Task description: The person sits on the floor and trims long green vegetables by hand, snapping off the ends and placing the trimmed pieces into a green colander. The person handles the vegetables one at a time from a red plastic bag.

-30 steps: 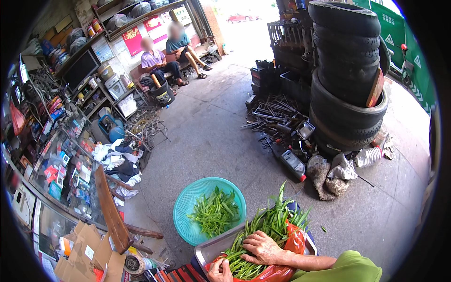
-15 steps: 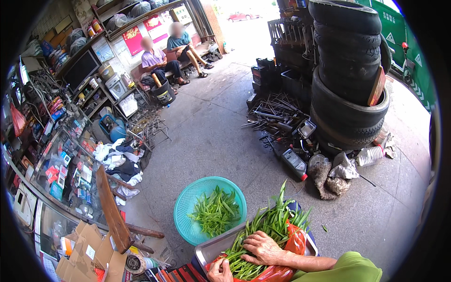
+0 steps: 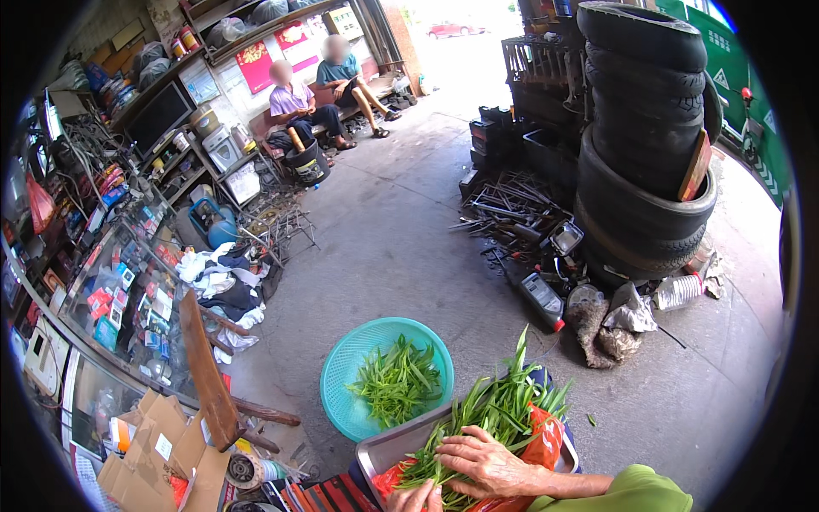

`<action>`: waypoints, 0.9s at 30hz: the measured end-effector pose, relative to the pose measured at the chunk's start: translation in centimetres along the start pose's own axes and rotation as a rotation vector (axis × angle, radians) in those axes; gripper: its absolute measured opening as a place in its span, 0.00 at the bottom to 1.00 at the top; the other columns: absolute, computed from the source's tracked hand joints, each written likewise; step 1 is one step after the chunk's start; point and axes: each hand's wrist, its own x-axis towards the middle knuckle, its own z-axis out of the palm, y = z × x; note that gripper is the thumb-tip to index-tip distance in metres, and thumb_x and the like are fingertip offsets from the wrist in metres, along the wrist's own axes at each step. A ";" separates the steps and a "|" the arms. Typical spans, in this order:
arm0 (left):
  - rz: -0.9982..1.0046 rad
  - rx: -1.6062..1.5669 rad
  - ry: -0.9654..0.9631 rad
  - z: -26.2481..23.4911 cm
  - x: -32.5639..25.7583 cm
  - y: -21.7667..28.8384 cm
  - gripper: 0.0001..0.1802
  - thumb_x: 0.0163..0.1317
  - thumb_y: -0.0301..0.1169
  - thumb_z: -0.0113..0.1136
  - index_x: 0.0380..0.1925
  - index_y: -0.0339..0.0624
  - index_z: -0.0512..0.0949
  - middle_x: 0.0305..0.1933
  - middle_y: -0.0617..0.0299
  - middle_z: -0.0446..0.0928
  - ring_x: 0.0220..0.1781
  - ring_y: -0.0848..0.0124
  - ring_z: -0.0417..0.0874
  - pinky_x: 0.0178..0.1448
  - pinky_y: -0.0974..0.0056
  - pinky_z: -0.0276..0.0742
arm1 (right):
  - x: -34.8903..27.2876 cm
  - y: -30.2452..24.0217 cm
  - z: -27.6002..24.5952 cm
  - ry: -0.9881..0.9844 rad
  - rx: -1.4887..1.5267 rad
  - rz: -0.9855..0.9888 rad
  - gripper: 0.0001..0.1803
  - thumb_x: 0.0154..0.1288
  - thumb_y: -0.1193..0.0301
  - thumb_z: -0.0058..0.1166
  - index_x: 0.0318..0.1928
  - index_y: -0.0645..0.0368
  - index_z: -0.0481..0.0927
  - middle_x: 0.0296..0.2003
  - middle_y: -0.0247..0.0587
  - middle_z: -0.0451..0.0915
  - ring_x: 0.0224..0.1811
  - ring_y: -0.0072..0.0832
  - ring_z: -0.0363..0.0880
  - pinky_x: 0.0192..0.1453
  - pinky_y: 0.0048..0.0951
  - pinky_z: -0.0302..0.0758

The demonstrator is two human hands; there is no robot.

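Observation:
Long-leaved leafy greens point(image 3: 503, 411) lie heaped in a metal tray point(image 3: 372, 456) at the lower middle, partly on an orange-red plastic bag point(image 3: 544, 437). My right hand point(image 3: 485, 463) reaches in from the right, its fingers bent over the stems and closed on some of them. Beside it at the lower edge, my left hand point(image 3: 415, 497) has thumb and fingers pinched together at the stem ends; the picture's edge cuts it off. Just beyond the tray's left corner, a turquoise plastic colander point(image 3: 341, 358) on the floor holds a smaller pile of greens point(image 3: 397, 380).
A wooden stool point(image 3: 205, 375) and an open cardboard box point(image 3: 162, 461) stand at left before a glass display case point(image 3: 102, 375). Stacked tyres point(image 3: 644, 171), metal scrap and a dark bottle point(image 3: 542, 299) occupy the right. Two people sit on a bench at the back.
My left hand has shifted slightly right, nearer my right hand, and its fingers come together at the stems. The whole view has swung a little; the colander's pile looks much the same.

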 end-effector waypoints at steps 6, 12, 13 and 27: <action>0.155 -0.007 -0.037 -0.9 0.9 1.1 0.08 0.54 0.15 0.65 0.36 0.31 0.83 0.33 0.51 0.82 0.34 0.57 0.82 0.41 0.57 0.78 | 0.3 -0.7 0.0 -0.038 0.183 -0.082 0.32 0.60 0.65 0.62 0.64 0.59 0.70 0.55 0.45 0.77 0.62 0.36 0.74 0.73 0.52 0.59; 0.241 -0.026 -0.040 -3.4 1.7 2.7 0.09 0.51 0.13 0.63 0.34 0.30 0.83 0.30 0.50 0.80 0.31 0.56 0.81 0.39 0.57 0.77 | -0.3 -0.5 1.1 -0.078 0.185 -0.053 0.34 0.55 0.72 0.64 0.63 0.59 0.71 0.47 0.42 0.78 0.55 0.34 0.77 0.73 0.52 0.60; 0.244 -0.036 -0.012 -3.8 1.5 2.6 0.09 0.50 0.13 0.63 0.33 0.30 0.83 0.30 0.50 0.80 0.31 0.55 0.81 0.38 0.57 0.77 | -0.6 -0.3 1.6 -0.065 0.159 -0.046 0.34 0.53 0.73 0.64 0.63 0.59 0.72 0.46 0.40 0.79 0.53 0.34 0.77 0.73 0.52 0.61; -0.245 -1.208 0.707 -10.6 -0.9 -3.0 0.08 0.68 0.30 0.51 0.28 0.44 0.69 0.30 0.64 0.66 0.37 0.70 0.68 0.48 0.60 0.66 | -1.5 0.2 -0.1 -0.021 0.085 -0.087 0.25 0.55 0.70 0.64 0.55 0.59 0.77 0.38 0.39 0.79 0.46 0.34 0.79 0.69 0.54 0.63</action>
